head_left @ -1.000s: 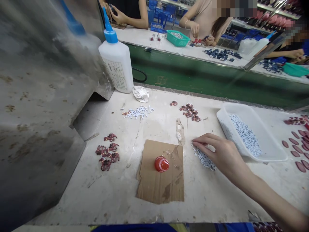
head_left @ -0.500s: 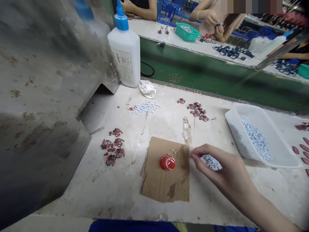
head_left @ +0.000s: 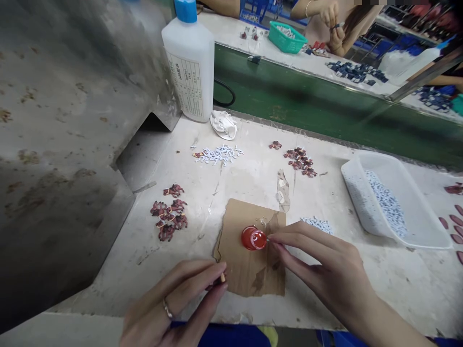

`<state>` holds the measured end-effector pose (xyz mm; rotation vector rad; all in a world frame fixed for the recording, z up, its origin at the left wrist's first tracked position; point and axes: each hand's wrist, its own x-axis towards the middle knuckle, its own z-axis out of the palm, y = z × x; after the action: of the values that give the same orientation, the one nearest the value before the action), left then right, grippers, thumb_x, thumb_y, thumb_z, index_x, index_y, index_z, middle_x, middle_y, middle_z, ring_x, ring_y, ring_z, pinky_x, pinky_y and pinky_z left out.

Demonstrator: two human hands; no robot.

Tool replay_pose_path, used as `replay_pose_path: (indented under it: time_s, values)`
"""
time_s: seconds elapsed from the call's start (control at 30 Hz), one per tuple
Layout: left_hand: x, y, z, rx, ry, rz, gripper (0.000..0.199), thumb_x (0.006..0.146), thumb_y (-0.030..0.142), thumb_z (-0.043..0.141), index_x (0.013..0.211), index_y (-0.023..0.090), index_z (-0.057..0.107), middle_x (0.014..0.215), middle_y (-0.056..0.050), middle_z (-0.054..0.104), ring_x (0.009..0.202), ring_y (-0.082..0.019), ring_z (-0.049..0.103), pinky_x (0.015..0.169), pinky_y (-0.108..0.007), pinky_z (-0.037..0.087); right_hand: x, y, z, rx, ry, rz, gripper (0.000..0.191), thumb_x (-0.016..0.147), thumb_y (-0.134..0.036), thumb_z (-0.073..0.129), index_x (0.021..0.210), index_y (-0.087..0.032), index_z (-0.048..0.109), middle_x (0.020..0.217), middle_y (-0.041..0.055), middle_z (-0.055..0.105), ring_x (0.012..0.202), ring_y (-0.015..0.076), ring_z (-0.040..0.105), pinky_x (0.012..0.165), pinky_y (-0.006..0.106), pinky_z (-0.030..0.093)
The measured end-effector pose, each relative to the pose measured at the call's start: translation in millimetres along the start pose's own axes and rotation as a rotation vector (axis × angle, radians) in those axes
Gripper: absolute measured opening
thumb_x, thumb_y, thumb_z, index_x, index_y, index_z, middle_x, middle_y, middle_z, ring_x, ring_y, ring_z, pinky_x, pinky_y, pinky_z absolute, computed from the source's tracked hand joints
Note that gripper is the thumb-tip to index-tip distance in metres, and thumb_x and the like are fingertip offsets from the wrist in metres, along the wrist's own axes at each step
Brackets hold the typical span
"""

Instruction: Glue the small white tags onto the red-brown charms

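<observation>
My left hand (head_left: 181,299), a ring on one finger, pinches a small brown-and-tan piece (head_left: 222,278), mostly hidden by the fingers, at the cardboard's lower left edge. The fingertips of my right hand (head_left: 318,260) are pinched around a tiny piece, barely visible, at the right rim of a small red cup (head_left: 257,239). This cup stands on a torn piece of brown cardboard (head_left: 238,279). Behind my right fingers lies a small heap of tiny white-and-blue pieces (head_left: 316,224). Small brown animal figures (head_left: 170,219) lie in a group to the left.
A white bottle with a blue cap (head_left: 195,72) stands at the back beside a crumpled white cloth (head_left: 223,125). More pale pieces (head_left: 220,154) and brown figures (head_left: 300,161) lie farther back. A translucent tub (head_left: 427,217) sits right; a metal housing (head_left: 65,168) borders the left. People work opposite.
My left hand has come into view holding the small brown-and-tan piece. My right hand has moved left from beside the white-and-blue heap to the red cup's rim. The view has shifted slightly.
</observation>
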<state>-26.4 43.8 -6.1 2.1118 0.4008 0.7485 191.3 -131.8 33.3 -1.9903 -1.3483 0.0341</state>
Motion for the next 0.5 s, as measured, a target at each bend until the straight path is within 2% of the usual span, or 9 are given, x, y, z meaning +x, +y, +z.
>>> replay_pose_path:
  time_s: [0.17,0.33,0.5]
  values:
    - [1.5,-3.9,0.0,-0.02,-0.053,0.014,0.022,0.116,0.02,0.072,0.133,0.031,0.08,0.12,0.006,0.088,0.098,-0.008,0.089,0.098,-0.01,0.071,1.2,-2.3,0.6,-0.015,-0.02,-0.016,0.02,0.107,-0.013,0.071,0.108,-0.026,0.086,0.096,0.0033,0.092,0.074,0.0186,0.088,0.071,0.023,0.075]
    - [-1.4,-4.9,6.0,-0.008,-0.002,-0.01,0.02,0.114,0.033,0.078,0.133,0.035,0.083,0.116,0.005,0.092,0.093,-0.014,0.092,0.092,-0.017,0.076,1.3,-1.2,0.3,0.004,-0.007,-0.007,0.02,0.105,-0.011,0.074,0.108,-0.027,0.086,0.095,0.0024,0.092,0.076,0.0196,0.089,0.071,0.024,0.076]
    - [-6.4,-6.2,24.5,-0.036,0.084,-0.048,0.025,0.099,0.049,0.093,0.119,0.034,0.09,0.099,-0.002,0.092,0.094,-0.026,0.093,0.08,-0.029,0.081,0.8,-7.9,-0.3,0.093,0.053,0.056,0.024,0.099,-0.01,0.078,0.107,-0.032,0.086,0.092,-0.001,0.092,0.075,0.019,0.089,0.069,0.024,0.076]
